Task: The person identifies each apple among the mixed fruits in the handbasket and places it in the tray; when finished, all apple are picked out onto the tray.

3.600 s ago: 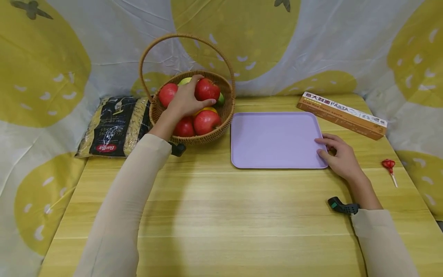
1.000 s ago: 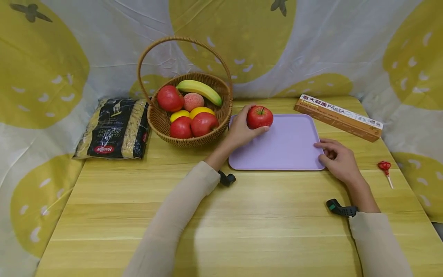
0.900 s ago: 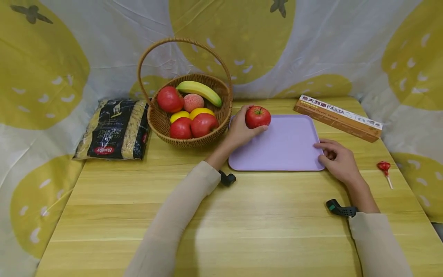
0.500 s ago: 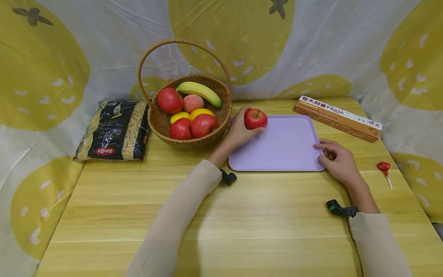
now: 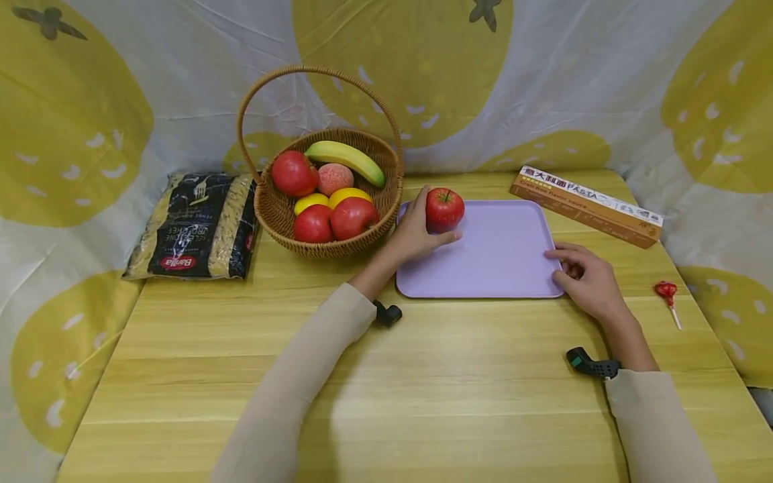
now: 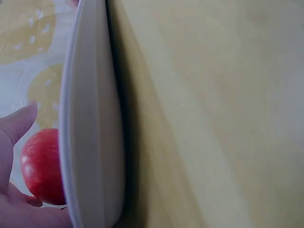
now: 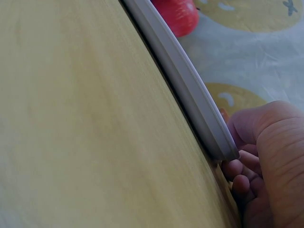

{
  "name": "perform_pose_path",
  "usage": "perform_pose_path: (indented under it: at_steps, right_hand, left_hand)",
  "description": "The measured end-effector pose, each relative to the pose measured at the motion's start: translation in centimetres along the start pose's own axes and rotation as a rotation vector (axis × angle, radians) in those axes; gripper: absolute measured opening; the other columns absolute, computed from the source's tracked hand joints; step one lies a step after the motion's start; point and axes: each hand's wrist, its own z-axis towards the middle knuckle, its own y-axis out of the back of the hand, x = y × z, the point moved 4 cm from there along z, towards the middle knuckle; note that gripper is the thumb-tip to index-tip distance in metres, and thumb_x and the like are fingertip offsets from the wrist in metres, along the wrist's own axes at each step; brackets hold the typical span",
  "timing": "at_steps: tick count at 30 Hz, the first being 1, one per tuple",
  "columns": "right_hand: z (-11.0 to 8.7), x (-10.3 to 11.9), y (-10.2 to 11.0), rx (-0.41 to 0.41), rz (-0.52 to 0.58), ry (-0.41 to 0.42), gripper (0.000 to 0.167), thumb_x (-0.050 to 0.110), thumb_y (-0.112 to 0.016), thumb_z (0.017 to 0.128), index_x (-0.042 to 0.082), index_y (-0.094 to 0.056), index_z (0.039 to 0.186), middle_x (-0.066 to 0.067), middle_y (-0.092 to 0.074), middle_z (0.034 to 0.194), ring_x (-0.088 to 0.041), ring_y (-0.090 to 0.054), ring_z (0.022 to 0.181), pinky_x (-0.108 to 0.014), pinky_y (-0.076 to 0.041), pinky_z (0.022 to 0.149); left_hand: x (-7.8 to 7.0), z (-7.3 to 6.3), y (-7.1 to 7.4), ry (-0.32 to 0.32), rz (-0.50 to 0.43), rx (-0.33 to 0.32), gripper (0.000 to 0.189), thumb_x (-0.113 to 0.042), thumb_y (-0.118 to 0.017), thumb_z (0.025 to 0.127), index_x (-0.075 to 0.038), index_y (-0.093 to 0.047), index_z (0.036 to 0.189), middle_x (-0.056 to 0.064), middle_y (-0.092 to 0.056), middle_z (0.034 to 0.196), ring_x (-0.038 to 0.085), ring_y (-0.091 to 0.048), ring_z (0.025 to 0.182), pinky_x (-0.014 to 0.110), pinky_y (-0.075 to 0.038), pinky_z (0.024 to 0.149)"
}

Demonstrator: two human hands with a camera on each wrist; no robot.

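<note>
- Lavender tray (image 5: 501, 248) flat on the pale wood table (image 5: 459, 382); I take its centre as my clock hub, twelve farthest from me.
- The red apple (image 5: 445, 213) sits stem up on the tray, toward eleven o'clock.
- My left hand (image 5: 415, 233) comes in from eight, its fingers loosely spread along the apple's nine o'clock side; the thumb stands off the fruit. Whether the other fingertips touch it, I cannot tell.
- My right hand (image 5: 590, 276) grips the tray's rim between three and four o'clock, thumb and forefinger on the edge, the rest curled in.
- A wicker basket (image 5: 329, 249) stands near the tray, at about ten, holding three other red apples, a banana (image 5: 350, 159), a pinkish fuzzy fruit (image 5: 335, 180) and two yellow fruits.
- A pasta bag (image 5: 190, 228) lies beyond it, at nine.
- A long pasta box (image 5: 586, 206) lies aslant at two, a red lollipop (image 5: 666, 290) past my right hand, between three and four.
</note>
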Motion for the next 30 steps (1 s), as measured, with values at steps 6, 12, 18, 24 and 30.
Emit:
perform_pose_path:
  at_steps: [6, 12, 18, 24, 30]
  right_hand:
    - [0.0, 0.0, -0.1, -0.004, 0.006, 0.003, 0.031, 0.006, -0.068, 0.093, 0.004, -0.074, 0.123, -0.019, -0.061, 0.140, -0.007, -0.045, 0.079, -0.015, -0.035, 0.065]
    - [0.0, 0.0, -0.3, -0.002, 0.018, -0.002, 0.031, 0.006, -0.068, 0.092, 0.004, -0.074, 0.123, -0.018, -0.062, 0.139, -0.006, -0.046, 0.078, -0.014, -0.035, 0.065]
    - [-0.1, 0.0, -0.1, -0.007, 0.023, -0.002, 0.031, 0.006, -0.068, 0.092, 0.003, -0.074, 0.123, -0.019, -0.061, 0.139, -0.006, -0.046, 0.078, -0.014, -0.036, 0.065]
    - [0.0, 0.0, -0.1, -0.013, 0.025, -0.013, 0.031, 0.005, -0.068, 0.092, 0.004, -0.074, 0.122, -0.019, -0.062, 0.139, -0.006, -0.046, 0.078, -0.015, -0.036, 0.065]
    - [0.1, -0.1, 0.0, -0.012, 0.028, -0.032, 0.032, 0.005, -0.068, 0.092, 0.005, -0.075, 0.123, -0.017, -0.061, 0.140, -0.006, -0.046, 0.078, -0.015, -0.035, 0.065]
  left_hand:
    - [-0.4, -2.0, 0.8, -0.014, 0.090, 0.104, 0.116, -0.053, -0.075, 0.089, -0.007, -0.001, 0.166, 0.017, -0.015, 0.171, 0.032, -0.016, 0.159, 0.050, -0.023, 0.128]
    - [-2.2, -5.2, 2.7, -0.059, 0.163, 0.210, 0.112, -0.063, -0.069, 0.090, -0.011, -0.006, 0.167, 0.010, -0.014, 0.173, 0.026, -0.016, 0.160, 0.046, -0.020, 0.130]
    - [-4.7, -7.7, 5.6, -0.201, 0.115, 0.234, 0.083, -0.057, -0.071, 0.092, -0.019, -0.039, 0.159, 0.004, -0.045, 0.160, 0.022, -0.046, 0.145, 0.040, -0.040, 0.120]
    - [-5.8, -9.1, 9.0, -0.338, 0.000, 0.136, 0.054, -0.042, -0.075, 0.094, -0.017, -0.061, 0.139, -0.005, -0.063, 0.137, 0.012, -0.061, 0.125, 0.027, -0.051, 0.108]
    - [-5.7, -9.6, 12.7, -0.375, -0.060, 0.023, 0.041, -0.036, -0.074, 0.096, -0.015, -0.067, 0.131, -0.004, -0.069, 0.126, 0.013, -0.067, 0.113, 0.031, -0.057, 0.101]
